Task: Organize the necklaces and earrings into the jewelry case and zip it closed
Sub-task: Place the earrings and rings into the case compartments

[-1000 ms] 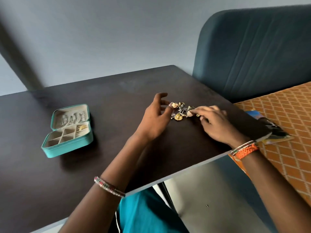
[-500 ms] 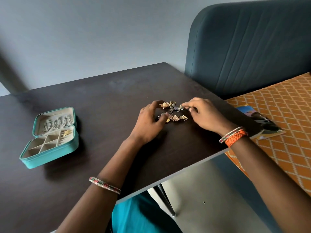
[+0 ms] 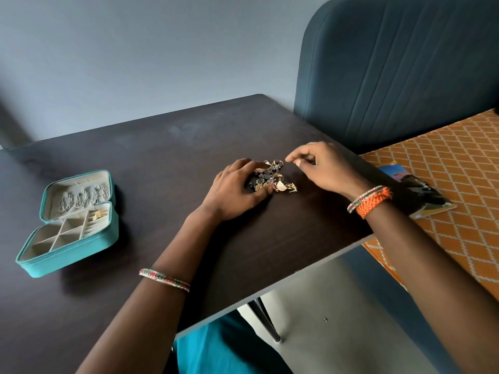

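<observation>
Gold and dark earrings (image 3: 272, 178) lie heaped mid-table (image 3: 162, 147); the left hand (image 3: 235, 193) cups them with curled fingers, the right hand (image 3: 321, 166) pinches thumb to forefinger just beside them. The teal jewelry case (image 3: 67, 255) sits open, well apart to the left.

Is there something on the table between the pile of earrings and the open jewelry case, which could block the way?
Nothing visible does. Only bare dark table lies between the earrings, cupped by the left hand, and the open jewelry case.
</observation>
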Motion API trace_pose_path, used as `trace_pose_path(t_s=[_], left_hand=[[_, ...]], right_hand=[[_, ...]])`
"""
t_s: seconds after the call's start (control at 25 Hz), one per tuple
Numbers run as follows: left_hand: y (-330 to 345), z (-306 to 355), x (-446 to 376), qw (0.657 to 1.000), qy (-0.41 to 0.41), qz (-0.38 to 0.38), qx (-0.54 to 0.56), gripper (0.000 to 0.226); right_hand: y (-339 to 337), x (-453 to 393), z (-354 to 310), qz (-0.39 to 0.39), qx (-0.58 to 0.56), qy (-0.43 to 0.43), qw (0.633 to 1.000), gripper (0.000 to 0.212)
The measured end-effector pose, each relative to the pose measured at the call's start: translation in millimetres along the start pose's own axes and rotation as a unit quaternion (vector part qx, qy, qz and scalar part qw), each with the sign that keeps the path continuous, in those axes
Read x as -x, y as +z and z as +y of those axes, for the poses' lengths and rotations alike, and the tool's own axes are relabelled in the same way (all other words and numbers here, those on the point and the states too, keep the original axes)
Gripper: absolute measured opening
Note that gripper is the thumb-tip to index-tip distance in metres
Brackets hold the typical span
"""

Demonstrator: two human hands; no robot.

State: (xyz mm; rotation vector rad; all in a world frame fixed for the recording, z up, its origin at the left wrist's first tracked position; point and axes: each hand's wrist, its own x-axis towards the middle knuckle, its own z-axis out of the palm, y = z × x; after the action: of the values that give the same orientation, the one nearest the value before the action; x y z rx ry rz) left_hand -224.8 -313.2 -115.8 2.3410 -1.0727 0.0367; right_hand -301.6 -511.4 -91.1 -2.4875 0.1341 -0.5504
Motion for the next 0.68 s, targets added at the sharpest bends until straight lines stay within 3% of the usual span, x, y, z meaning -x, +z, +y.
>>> trace_pose_path(t_s=[0.24, 0.4, 0.56, 0.68], left_hand=[[-3, 3, 2, 0.996, -0.002, 0.017, 0.087, 0.058], [-5, 2, 2, 0.989, -0.028, 0.039, 0.141, 0.054], [-5, 2, 0, 0.976, -0.067, 0.075, 0.195, 0.037], [-12, 3, 0, 0.961, -0.078, 0.122, 0.236, 0.018]], right_hand=[[16, -34, 0, -0.003, 0.034, -0.020, 0.999, 0.023], [17, -46, -3, -0.077, 0.073, -0.021, 0.994, 0.012], [17, -43, -4, -0.036, 0.091, -0.026, 0.995, 0.008], [12, -34, -11, 0.035, 0.038, -0.008, 0.999, 0.008]])
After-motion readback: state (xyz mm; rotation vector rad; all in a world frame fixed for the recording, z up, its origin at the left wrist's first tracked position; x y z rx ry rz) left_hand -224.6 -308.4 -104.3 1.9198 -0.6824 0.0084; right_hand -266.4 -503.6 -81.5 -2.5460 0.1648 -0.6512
